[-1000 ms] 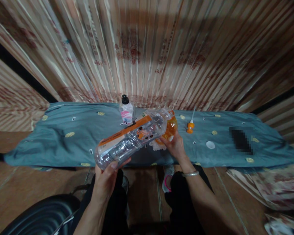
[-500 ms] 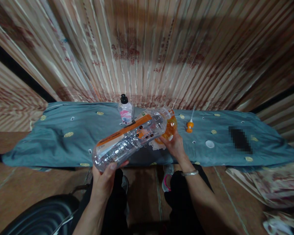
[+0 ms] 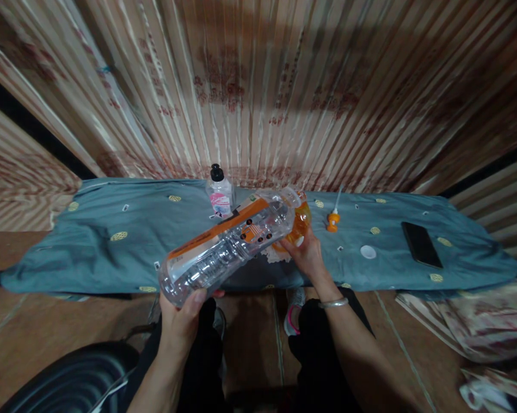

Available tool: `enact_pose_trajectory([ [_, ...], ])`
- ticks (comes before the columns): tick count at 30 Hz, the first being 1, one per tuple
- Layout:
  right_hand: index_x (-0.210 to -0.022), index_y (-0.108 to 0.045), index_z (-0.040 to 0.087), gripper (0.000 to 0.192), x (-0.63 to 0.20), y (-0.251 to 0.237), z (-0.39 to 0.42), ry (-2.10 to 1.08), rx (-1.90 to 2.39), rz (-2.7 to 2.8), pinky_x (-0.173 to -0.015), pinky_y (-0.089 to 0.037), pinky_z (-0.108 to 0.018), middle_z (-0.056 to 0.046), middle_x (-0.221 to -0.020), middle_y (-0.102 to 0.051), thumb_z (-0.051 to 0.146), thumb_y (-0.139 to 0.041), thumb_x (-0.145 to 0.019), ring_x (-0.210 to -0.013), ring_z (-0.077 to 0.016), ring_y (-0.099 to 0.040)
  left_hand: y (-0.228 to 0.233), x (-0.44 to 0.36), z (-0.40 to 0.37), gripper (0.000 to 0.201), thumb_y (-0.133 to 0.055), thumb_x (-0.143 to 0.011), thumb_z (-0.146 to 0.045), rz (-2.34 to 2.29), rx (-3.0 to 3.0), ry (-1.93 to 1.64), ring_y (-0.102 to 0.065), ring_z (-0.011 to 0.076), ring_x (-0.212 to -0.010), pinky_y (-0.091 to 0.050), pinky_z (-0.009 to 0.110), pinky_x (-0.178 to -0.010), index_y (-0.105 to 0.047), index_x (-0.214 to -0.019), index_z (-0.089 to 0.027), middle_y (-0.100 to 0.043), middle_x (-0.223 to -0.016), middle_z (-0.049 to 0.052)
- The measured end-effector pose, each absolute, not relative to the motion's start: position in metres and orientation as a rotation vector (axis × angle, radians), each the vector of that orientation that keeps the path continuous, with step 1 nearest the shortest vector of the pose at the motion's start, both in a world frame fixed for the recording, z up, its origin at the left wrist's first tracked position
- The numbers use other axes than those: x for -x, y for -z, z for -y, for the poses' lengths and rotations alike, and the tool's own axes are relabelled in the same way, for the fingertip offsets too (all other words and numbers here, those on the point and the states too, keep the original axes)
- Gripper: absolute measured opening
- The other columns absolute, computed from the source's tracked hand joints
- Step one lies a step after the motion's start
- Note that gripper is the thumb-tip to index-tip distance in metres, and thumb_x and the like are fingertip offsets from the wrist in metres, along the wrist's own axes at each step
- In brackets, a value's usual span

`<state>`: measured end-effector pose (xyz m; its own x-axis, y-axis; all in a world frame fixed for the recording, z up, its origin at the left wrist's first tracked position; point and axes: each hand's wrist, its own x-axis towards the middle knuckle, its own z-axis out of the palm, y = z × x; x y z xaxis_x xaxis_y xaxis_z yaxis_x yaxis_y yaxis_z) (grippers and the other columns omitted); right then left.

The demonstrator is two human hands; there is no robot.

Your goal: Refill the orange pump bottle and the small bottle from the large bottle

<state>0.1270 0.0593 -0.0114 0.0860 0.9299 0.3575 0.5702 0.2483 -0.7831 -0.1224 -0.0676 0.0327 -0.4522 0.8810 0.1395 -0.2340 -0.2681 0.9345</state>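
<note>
The left hand [image 3: 181, 320] clasps the base of the large clear bottle [image 3: 228, 246], tilting it so its mouth meets the orange bottle [image 3: 300, 222]. The right hand [image 3: 306, 255] wraps the orange bottle, steadying it upright on the blue cloth [image 3: 104, 252].

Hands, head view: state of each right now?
Left hand: closed on the base of the clear bottle, tipped.
Right hand: closed around the orange bottle.
</note>
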Motion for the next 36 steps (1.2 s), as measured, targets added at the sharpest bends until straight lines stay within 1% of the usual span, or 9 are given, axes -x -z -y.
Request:
enact_pose_trajectory([
  [2,-0.139,-0.055,0.013,0.083,-0.127,0.012,-0.059,-0.491,1.436,1.597,-0.093,-0.061,-0.053,-0.021,-0.121,-0.076,0.067,-0.072,-0.079,-0.109,-0.0384,-0.075,-0.033,0.122,0.067,0.066,-0.087,-0.064,-0.043,-1.177,-0.905,-1.825,-0.070,0.0213,-0.067,-0.060,0.030,-0.048,-0.064,-0.121,-0.020,-0.074,-0.093,0.007],
  [7,-0.140,-0.056,0.013,0.081,-0.127,0.012,-0.059,-0.487,1.437,1.600,-0.093,-0.061,-0.052,-0.021,-0.122,-0.076,0.065,-0.073,-0.080,-0.110,-0.0382,-0.075,-0.032,0.125,0.068,0.063,-0.083,-0.069,-0.043,-1.172,-1.012,-1.829,-0.068,0.0189,-0.065,-0.060,0.032,-0.052,-0.062,-0.124,-0.022,-0.073,-0.100,0.007],
  [11,-0.139,-0.056,0.014,0.080,-0.126,0.011,-0.058,-0.497,1.431,1.598,-0.094,-0.062,-0.052,-0.019,-0.122,-0.076,0.064,-0.074,-0.079,-0.109,-0.0375,-0.076,-0.033,0.125,0.068,0.073,-0.084,-0.068,-0.044,-1.172,-1.052,-1.841,-0.068,0.0189,-0.062,-0.058,0.031,-0.051,-0.057,-0.131,-0.020,-0.073,-0.101,0.008],
  [16,-0.141,-0.054,0.016,0.080,-0.125,0.010,-0.058,-0.511,1.452,1.587,-0.097,-0.060,-0.055,-0.019,-0.125,-0.075,0.060,-0.076,-0.079,-0.114,-0.0386,-0.074,-0.041,0.123,0.069,0.077,-0.082,-0.073,-0.037,-1.110,-1.083,-1.835,-0.062,0.0180,-0.043,-0.055,0.033,-0.044,-0.050,-0.141,-0.021,-0.074,-0.082,0.004],
  [21,-0.143,-0.053,0.017,0.079,-0.126,0.008,-0.057,-0.527,1.444,1.600,-0.101,-0.058,-0.056,-0.018,-0.129,-0.074,0.057,-0.076,-0.080,-0.117,-0.0377,-0.073,-0.047,0.122,0.069,0.075,-0.083,-0.071,-0.041,-1.141,-1.076,-1.844,-0.059,0.0167,-0.040,-0.051,0.030,-0.040,-0.052,-0.136,-0.020,-0.073,-0.077,0.003],
  [26,-0.147,-0.049,0.016,0.085,-0.127,0.009,-0.057,-0.522,1.416,1.618,-0.101,-0.058,-0.056,-0.019,-0.130,-0.074,0.059,-0.076,-0.079,-0.118,-0.0372,-0.072,-0.044,0.126,0.072,0.068,-0.081,-0.074,-0.040,-1.141,-1.101,-1.835,-0.057,0.0151,-0.039,-0.046,0.027,-0.035,-0.051,-0.132,-0.021,-0.072,-0.077,0.001],
  [29,-0.146,-0.050,0.014,0.084,-0.127,0.010,-0.057,-0.533,1.411,1.616,-0.100,-0.059,-0.054,-0.019,-0.128,-0.074,0.059,-0.075,-0.080,-0.116,-0.0369,-0.073,-0.039,0.129,0.073,0.074,-0.081,-0.074,-0.042,-1.151,-1.075,-1.837,-0.053,0.0140,-0.037,-0.039,0.024,-0.031,-0.048,-0.137,-0.022,-0.068,-0.070,-0.003],
  [32,-0.144,-0.052,0.014,0.081,-0.126,0.009,-0.057,-0.530,1.402,1.625,-0.100,-0.058,-0.055,-0.020,-0.127,-0.074,0.059,-0.074,-0.081,-0.116,-0.0368,-0.073,-0.037,0.130,0.073,0.079,-0.083,-0.070,-0.045,-1.159,-1.033,-1.853,-0.049,0.0119,-0.035,-0.034,0.022,-0.029,-0.047,-0.137,-0.022,-0.067,-0.068,-0.004],
  [36,-0.145,-0.052,0.018,0.079,-0.126,0.009,-0.056,-0.526,1.419,1.622,-0.100,-0.058,-0.054,-0.017,-0.128,-0.074,0.057,-0.075,-0.081,-0.116,-0.0365,-0.073,-0.037,0.130,0.073,0.083,-0.086,-0.066,-0.046,-1.179,-0.988,-1.869,-0.044,0.0097,-0.033,-0.032,0.021,-0.028,-0.048,-0.137,-0.023,-0.063,-0.065,-0.006],
])
